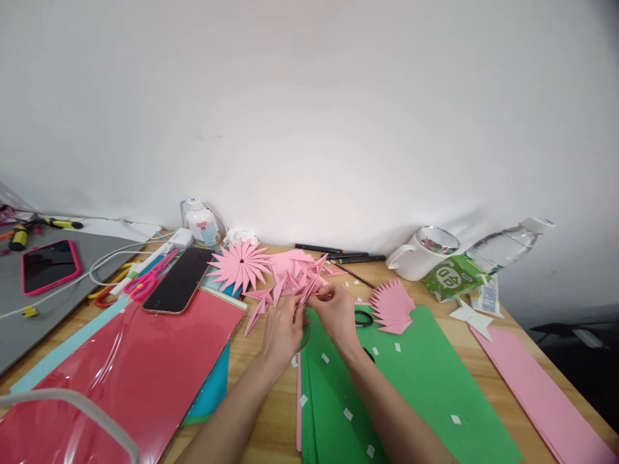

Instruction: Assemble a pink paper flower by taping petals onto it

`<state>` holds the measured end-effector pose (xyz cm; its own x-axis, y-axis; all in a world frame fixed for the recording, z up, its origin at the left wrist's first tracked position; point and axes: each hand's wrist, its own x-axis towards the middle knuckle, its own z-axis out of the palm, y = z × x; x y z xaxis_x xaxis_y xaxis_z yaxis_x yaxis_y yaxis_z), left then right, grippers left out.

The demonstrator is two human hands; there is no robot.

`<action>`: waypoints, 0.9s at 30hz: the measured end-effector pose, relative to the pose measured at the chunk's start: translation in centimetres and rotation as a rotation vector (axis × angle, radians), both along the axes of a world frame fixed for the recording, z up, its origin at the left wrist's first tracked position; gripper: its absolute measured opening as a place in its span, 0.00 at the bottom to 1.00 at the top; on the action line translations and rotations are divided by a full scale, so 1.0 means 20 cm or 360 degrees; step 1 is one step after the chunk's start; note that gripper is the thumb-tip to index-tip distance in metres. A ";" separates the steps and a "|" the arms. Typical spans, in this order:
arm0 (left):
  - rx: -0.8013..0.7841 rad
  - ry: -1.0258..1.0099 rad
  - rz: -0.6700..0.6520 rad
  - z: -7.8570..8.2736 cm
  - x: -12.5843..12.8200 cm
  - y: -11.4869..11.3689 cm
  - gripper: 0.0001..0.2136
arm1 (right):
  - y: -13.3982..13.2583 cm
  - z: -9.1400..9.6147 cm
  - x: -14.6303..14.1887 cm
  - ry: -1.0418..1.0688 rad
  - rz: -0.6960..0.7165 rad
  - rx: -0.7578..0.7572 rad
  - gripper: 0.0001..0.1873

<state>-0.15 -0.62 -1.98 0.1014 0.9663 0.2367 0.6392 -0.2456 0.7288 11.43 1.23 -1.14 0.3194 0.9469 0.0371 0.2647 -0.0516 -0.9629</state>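
My left hand [282,327] and my right hand [337,313] meet near the middle of the table. Both have closed fingers pinching a pink folded paper piece [311,287] at the front of a heap of pointed pink folded pieces [289,265]. To the left of the heap lies a round, many-pointed pink paper star [242,262]. A fan-shaped pink paper piece [394,306] rests by the upper edge of the green paper sheets [425,380], right of my right hand. My fingers hide part of the held piece. Black scissor handles [362,318] show partly behind my right forearm.
Small white paper bits [348,414] are scattered over the green sheets. A red plastic-covered pack [130,380], a phone [178,281] and pink scissors [151,276] lie left. Black pens [360,258], a white mug [420,254] and a tilted water bottle [505,246] stand toward the wall.
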 end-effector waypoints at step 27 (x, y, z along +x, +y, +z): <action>-0.0237 -0.0531 -0.0038 0.02 -0.01 0.01 0.06 | -0.01 0.15 0.11 -0.0307 0.0447 0.0117 0.14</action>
<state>-0.26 -0.46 -1.65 0.0655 0.9909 0.1174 0.3557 -0.1331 0.9251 13.72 1.10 1.84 0.0269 0.9894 0.1426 0.4362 0.1167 -0.8922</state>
